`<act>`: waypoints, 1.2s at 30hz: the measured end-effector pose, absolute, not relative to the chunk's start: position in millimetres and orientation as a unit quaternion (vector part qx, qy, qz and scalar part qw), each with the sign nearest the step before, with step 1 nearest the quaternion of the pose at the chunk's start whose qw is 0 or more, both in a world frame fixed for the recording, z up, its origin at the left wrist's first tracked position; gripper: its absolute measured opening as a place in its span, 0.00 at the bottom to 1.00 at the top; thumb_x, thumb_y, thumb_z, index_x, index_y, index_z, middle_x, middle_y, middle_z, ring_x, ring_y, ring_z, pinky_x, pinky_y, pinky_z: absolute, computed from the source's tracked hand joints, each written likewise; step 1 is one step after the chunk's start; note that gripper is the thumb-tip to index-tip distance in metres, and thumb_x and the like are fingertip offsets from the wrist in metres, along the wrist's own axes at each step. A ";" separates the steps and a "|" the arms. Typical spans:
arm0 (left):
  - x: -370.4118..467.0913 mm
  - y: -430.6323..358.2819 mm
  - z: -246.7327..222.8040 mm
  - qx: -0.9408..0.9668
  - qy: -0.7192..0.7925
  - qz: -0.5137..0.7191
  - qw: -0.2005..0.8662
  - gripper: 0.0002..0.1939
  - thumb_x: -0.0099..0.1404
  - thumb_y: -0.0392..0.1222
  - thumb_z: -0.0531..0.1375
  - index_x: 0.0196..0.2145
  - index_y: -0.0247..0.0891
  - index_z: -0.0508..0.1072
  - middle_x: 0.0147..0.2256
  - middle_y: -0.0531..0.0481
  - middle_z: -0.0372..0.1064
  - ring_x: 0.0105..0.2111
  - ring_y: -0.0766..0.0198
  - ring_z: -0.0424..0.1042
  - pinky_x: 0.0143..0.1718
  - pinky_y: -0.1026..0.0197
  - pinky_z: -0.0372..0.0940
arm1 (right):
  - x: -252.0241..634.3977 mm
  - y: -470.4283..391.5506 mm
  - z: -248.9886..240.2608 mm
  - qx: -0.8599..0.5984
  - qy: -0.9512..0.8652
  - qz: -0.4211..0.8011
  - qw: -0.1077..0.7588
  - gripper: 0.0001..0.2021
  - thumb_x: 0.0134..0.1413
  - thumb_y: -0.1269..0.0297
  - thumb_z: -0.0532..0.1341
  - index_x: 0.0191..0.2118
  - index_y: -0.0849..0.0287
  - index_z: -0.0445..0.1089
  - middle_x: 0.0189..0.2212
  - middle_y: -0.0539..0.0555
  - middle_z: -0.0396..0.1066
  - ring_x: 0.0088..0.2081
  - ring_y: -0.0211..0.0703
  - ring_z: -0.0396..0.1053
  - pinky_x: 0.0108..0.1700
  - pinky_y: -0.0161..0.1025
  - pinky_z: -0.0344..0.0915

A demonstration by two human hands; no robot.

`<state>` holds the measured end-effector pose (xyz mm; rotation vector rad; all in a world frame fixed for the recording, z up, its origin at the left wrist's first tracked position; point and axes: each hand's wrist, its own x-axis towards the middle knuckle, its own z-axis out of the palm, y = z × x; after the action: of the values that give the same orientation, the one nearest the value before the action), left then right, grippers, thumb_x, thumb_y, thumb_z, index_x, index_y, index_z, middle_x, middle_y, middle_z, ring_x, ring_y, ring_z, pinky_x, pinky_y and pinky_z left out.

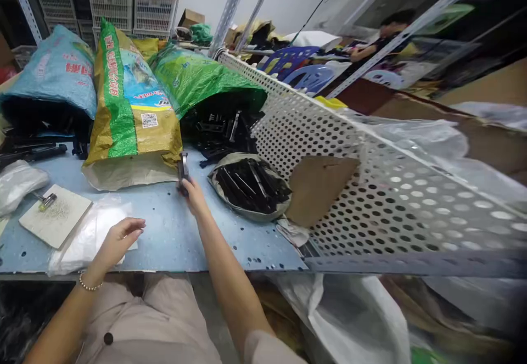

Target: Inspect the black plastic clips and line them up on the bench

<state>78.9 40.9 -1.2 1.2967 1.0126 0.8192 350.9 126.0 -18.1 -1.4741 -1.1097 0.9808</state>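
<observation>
Here's the right hand (pixel 192 192), its grip clamped around a dark slim part (pixel 183 169), and that part juts out beyond the fingers at twelve o'clock, its long axis running close to twelve-to-six, just beside the open mouth of the gold-and-green sack (pixel 138 100). The left hand (pixel 121 236) is the farther one, fingers and thumb apart with nothing visible between them; from there the part lies between one and two o'clock. At three o'clock from the right hand sits a round container (pixel 246 213) with a soft, pale rim, packed with long black strips (pixel 255 182), glossy along their edges. Swing to one o'clock: a crinkled green sack (pixel 201 76) gapes over a tangle of angular black pieces (pixel 222 133). Over at ten, a dull blue woven sack (pixel 57 76) bulges. Nearer, at nine to ten from the left hand, a square pale board (pixel 57 216) bears gritty specks and a small metal tool (pixel 48 201), with filmy white plastic (pixel 96 224) bunched beside it. All this on a smooth blue worktop (pixel 164 243), a rigid white perforated panel (pixel 379 199) walling the three o'clock side, flat brown cardboard (pixel 323 188) leaning against it.
</observation>
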 end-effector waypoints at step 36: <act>106.4 16.0 51.1 0.414 0.455 0.547 0.567 0.28 0.53 0.49 0.72 0.50 0.40 0.72 0.35 0.53 0.70 0.30 0.69 0.69 0.31 0.68 0.65 | 246.2 -16.0 5.8 -0.397 -0.642 0.558 0.343 0.23 0.70 0.44 0.40 0.31 0.55 0.56 0.21 0.45 0.53 0.23 0.37 0.52 0.27 0.35 0.55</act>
<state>106.4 16.0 51.1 0.9729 1.0702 1.2864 246.2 -16.0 5.8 -1.0328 -1.6681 1.4512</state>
